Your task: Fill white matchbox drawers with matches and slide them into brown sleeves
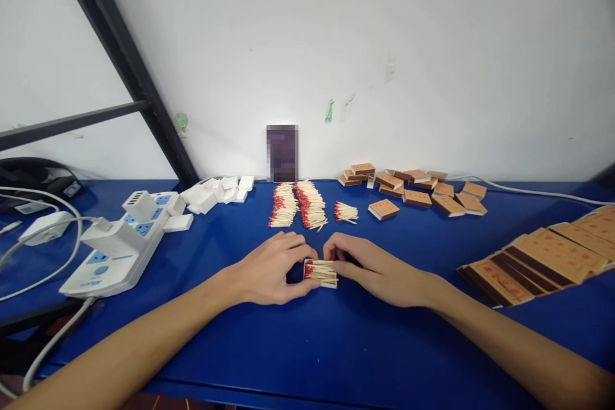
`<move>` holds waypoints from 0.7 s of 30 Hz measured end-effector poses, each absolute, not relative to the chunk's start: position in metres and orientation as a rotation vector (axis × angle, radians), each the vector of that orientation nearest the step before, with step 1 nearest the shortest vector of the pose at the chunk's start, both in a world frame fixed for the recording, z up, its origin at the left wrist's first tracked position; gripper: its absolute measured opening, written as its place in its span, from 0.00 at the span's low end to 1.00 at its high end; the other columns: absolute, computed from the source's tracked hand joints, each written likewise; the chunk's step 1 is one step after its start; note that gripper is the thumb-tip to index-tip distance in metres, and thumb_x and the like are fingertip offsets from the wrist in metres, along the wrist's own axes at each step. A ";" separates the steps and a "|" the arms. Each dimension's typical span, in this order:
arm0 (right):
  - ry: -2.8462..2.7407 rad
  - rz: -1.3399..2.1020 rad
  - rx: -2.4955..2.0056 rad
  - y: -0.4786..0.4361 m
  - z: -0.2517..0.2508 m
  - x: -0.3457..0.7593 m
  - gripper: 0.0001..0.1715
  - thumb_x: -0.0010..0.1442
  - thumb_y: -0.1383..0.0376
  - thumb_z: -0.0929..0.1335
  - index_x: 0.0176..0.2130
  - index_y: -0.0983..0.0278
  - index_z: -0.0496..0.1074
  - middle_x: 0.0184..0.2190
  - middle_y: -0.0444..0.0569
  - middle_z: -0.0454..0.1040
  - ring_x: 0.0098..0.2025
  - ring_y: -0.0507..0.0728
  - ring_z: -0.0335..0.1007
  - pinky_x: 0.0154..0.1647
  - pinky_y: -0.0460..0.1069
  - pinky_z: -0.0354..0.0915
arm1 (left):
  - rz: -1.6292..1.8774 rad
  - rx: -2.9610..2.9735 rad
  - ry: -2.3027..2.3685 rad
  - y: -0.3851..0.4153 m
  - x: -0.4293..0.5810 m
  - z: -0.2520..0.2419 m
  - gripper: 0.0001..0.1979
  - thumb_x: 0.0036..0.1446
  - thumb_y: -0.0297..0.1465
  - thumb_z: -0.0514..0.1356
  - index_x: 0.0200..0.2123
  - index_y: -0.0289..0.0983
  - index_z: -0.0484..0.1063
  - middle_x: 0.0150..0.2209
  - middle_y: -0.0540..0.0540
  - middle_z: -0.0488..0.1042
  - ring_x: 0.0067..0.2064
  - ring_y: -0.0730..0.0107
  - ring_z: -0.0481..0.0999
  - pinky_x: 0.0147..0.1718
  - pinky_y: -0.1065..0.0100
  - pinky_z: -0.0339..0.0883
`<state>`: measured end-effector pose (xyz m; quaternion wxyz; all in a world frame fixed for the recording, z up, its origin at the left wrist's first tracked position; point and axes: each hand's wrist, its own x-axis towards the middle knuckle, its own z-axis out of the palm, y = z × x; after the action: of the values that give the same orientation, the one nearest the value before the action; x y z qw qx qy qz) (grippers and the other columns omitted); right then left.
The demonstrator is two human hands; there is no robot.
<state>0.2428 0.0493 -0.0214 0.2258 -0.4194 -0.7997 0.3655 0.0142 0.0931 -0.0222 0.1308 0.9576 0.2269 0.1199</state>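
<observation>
Between my hands lies a small white matchbox tray [328, 285] filled with red-tipped matches [321, 271], heads toward the left. My left hand [276, 269] grips the tray's left end, thumb at the near side and fingers at the far side. From the right, my right hand [372, 266] has its thumb and curled index finger closed at the matches' bare ends. Just beyond my hands are two long rows of loose matches, the left row [284, 205] and the right row [311, 205], with a smaller match pile [346, 212] beside them.
Closed matchboxes [417, 198] are scattered at the back right, and flattened matchbox sleeves [542, 256] overlap at the far right. White empty trays [211, 194] are heaped at the back left. A power strip [129, 243] with chargers and cables occupies the left of the blue table [307, 352].
</observation>
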 end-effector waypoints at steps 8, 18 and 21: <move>-2.200 0.994 -1.123 0.052 -0.025 0.242 0.10 0.69 0.61 0.60 0.37 0.62 0.65 0.30 0.42 0.65 0.30 0.51 0.57 0.33 0.47 0.58 | 0.314 2.745 0.639 0.094 0.014 -0.021 0.14 0.62 0.40 0.57 0.45 0.38 0.72 0.36 0.45 0.70 0.39 0.64 0.69 0.41 0.64 0.63; -2.157 0.906 -1.132 0.054 -0.031 0.240 0.11 0.69 0.64 0.57 0.36 0.62 0.63 0.31 0.42 0.65 0.31 0.51 0.57 0.34 0.47 0.57 | 0.310 2.689 0.654 0.094 0.014 -0.020 0.13 0.61 0.38 0.59 0.45 0.38 0.70 0.38 0.46 0.70 0.42 0.64 0.70 0.41 0.65 0.64; -2.158 0.923 -1.137 0.054 -0.032 0.239 0.09 0.69 0.65 0.58 0.36 0.61 0.62 0.29 0.40 0.63 0.29 0.51 0.54 0.32 0.46 0.56 | 0.295 2.669 0.661 0.095 0.014 -0.020 0.13 0.61 0.39 0.58 0.45 0.39 0.70 0.38 0.46 0.70 0.42 0.64 0.70 0.42 0.65 0.64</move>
<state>0.2389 0.0540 -0.0315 0.2635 -0.4207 -0.7982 0.3414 0.0135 0.0946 -0.0203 0.1870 0.9481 0.2347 0.1049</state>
